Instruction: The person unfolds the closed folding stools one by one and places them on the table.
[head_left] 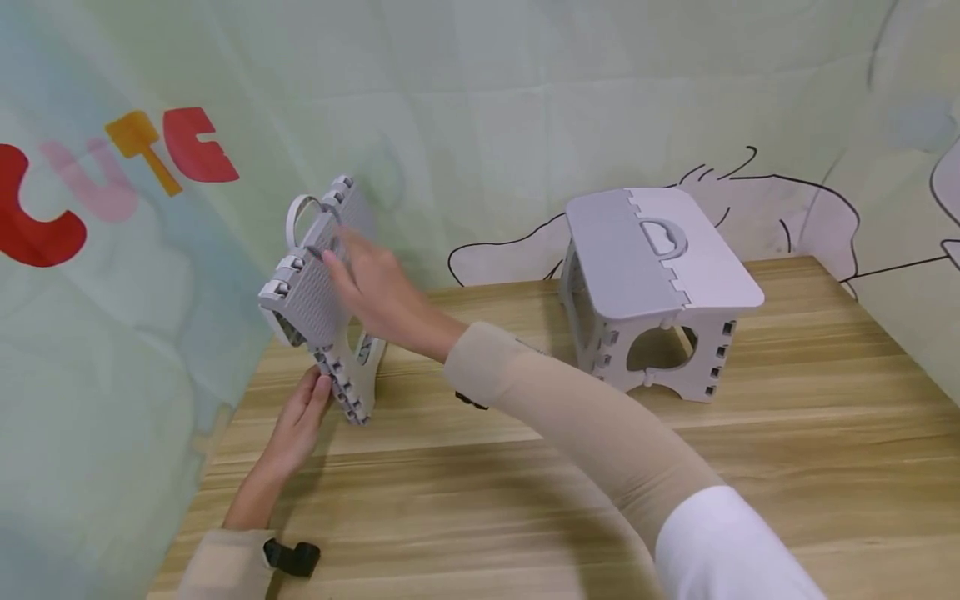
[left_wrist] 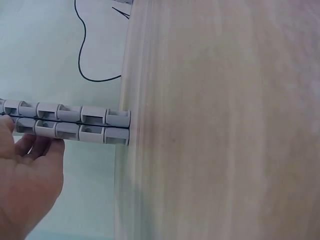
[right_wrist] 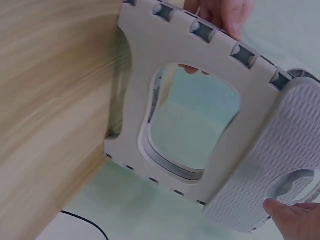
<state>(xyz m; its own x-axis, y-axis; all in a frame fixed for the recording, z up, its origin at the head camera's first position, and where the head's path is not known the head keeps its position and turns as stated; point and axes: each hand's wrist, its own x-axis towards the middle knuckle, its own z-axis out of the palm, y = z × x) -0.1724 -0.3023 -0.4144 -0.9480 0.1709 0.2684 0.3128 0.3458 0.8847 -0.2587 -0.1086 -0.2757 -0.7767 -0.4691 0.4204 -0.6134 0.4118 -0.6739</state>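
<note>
A folding step stool [head_left: 315, 304] in white and grey stands mostly folded at the left of the table, its seat halves turned down. My left hand [head_left: 295, 425] grips its near hinged edge low down; in the left wrist view this hand [left_wrist: 32, 185] has fingers and thumb at the hinge knuckles [left_wrist: 92, 132]. In the right wrist view, fingertips show through the opening of the leg panel [right_wrist: 187, 120]. My right hand [head_left: 378, 287] holds the grey half of the carry handle, with the thumb at the handle [right_wrist: 287, 185]. The white handle half [head_left: 294, 218] sticks out opposite.
A second folding stool [head_left: 712, 250] stands unfolded at the right, its handle flat in the seat. Both are on a wood-grain table [head_left: 450, 500]. A printed cloth backdrop [head_left: 480, 100] hangs behind and to the left, close to the folded stool.
</note>
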